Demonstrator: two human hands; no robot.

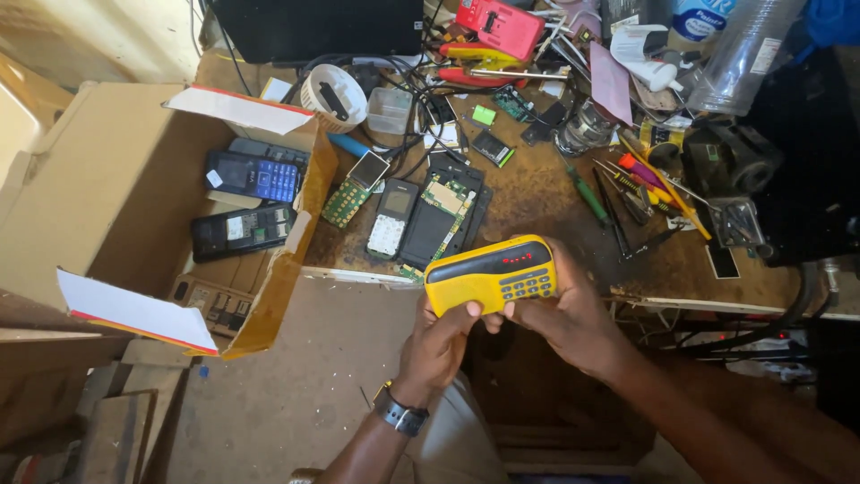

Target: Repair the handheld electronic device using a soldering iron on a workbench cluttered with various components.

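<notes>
— What have you got in your hands?

— A small yellow plastic box radio with a dark front panel and a block of grey buttons. Both hands are closed around it. My left hand grips it from below, fingers curled up and the thumb pressed on its near yellow edge. My right hand wraps the end with the buttons, thumb on the near edge just beside the left thumb, fingers hidden behind the case.

— Where is it, exactly?

— In the air, just off the near edge of the stained brown wooden workbench, above the grey floor. It is tilted, the button end a little higher.

— And your arms?

— Both forearms come up from the bottom of the view and meet at the radio. The left wrist is bent upward and wears a dark wristwatch. The right forearm runs in from the lower right.

— What lies around?

— Just beyond the radio on the bench are a black opened phone with its green circuit board showing and a grey keypad phone. To the left, an open brown cardboard box holds a blue keypad phone and a black one. To the right, screwdrivers with coloured handles lie loose.
</notes>
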